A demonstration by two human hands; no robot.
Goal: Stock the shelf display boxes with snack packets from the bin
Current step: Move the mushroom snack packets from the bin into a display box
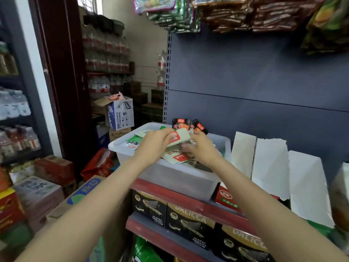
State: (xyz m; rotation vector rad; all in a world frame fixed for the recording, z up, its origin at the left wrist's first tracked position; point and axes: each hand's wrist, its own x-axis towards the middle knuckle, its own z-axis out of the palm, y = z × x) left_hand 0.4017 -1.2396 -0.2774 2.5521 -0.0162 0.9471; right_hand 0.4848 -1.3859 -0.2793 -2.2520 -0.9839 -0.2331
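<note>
A translucent white plastic bin [170, 176] stands on the red-edged shelf [181, 195], filled with snack packets. My left hand [154, 143] grips a pale green packet with a red label [180, 138] above the bin. My right hand [200, 148] holds the other side of the same stack of pale packets [175, 156]. Two black-and-red packets [188, 125] stand at the bin's far edge. To the right stand three display boxes with raised white flaps [270, 167]; their insides are hidden.
Black wafer boxes [190, 222] fill the shelf below. Hanging snack bags [245, 14] crowd the top. Cartons [39, 191] and a red bag [98, 165] lie on the floor at left, with bottled water [15, 104] in a cooler. A dark back panel [255, 76] rises behind the bin.
</note>
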